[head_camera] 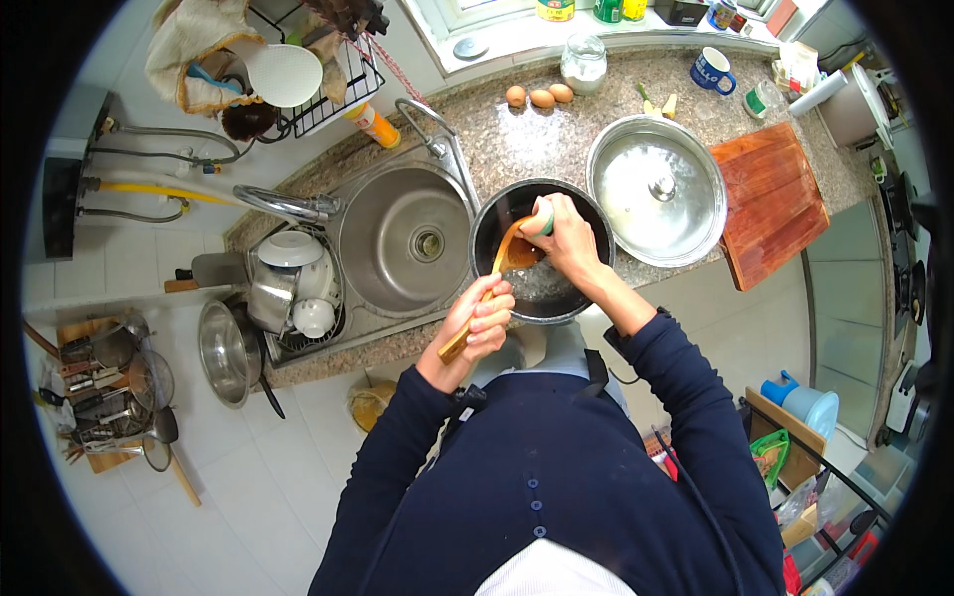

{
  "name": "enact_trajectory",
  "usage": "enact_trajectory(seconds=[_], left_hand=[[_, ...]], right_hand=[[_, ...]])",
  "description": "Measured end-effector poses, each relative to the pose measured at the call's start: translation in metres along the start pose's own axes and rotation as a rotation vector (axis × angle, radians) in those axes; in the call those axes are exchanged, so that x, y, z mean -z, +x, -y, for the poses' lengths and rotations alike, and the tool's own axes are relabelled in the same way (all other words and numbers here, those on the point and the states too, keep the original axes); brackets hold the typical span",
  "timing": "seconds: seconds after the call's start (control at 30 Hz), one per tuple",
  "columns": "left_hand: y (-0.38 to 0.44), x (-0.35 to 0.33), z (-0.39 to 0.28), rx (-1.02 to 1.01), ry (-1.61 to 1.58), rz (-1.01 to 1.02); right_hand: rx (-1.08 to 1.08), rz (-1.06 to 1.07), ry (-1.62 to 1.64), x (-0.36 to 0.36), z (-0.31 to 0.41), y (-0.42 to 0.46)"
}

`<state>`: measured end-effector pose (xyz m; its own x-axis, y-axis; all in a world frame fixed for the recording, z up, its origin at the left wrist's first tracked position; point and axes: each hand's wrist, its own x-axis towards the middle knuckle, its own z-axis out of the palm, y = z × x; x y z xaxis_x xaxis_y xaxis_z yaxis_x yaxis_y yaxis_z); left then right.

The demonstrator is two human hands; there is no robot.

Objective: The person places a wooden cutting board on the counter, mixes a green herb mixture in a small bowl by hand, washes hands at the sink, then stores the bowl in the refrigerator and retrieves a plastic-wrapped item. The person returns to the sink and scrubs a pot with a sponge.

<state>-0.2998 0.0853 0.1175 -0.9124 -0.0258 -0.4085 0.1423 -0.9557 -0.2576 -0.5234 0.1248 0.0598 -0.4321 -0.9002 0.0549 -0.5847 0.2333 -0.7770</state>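
Observation:
My left hand (477,320) is closed round the handle of a wooden spoon (522,255), whose bowl is inside a dark pot (541,316) at the counter's edge. Over the same pot, my right hand (563,231) holds a green and white scouring sponge (540,220) against the spoon's bowl. Wet, whitish residue shows on the pot's bottom. A large steel lid (633,179) with a knob rests just right of the pot. The pot's far inside is partly hidden by my right hand.
Left of the pot lies a steel sink (365,246), with a dish rack (339,331) of bowls beyond. A wooden cutting board (775,201) overhangs the counter at right. Eggs (542,98), a glass jar (583,67) and a blue mug (712,71) stand at the back.

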Motion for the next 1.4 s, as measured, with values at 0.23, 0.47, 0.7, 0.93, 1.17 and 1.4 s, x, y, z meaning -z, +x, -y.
enact_trajectory(seconds=[0.23,0.47,0.7,0.93,1.17,1.4], left_hand=[[0.047,0.024,-0.027,-0.191,-0.022,-0.094],[0.038,-0.004,-0.001,-0.350,0.288,-0.084],[0.053,-0.001,-0.005,-0.155,0.135,-0.107],[0.070,0.015,-0.027,-0.006,0.110,-0.253],[0.076,0.011,-0.009,-0.187,0.579,-0.537],[0.051,0.006,-0.015,-0.226,1.233,-0.635]], right_hand=[[0.023,-0.010,-0.760,-0.054,-0.044,-0.005],[0.062,0.419,-0.489,-0.028,-0.031,-0.008],[-0.082,0.210,-0.149,-0.056,-0.029,-0.001],[0.154,0.514,-0.185,-0.038,-0.049,0.008],[0.039,0.631,-0.792,-0.042,-0.068,-0.008],[-0.055,0.002,-0.221,0.026,0.013,-0.021]])
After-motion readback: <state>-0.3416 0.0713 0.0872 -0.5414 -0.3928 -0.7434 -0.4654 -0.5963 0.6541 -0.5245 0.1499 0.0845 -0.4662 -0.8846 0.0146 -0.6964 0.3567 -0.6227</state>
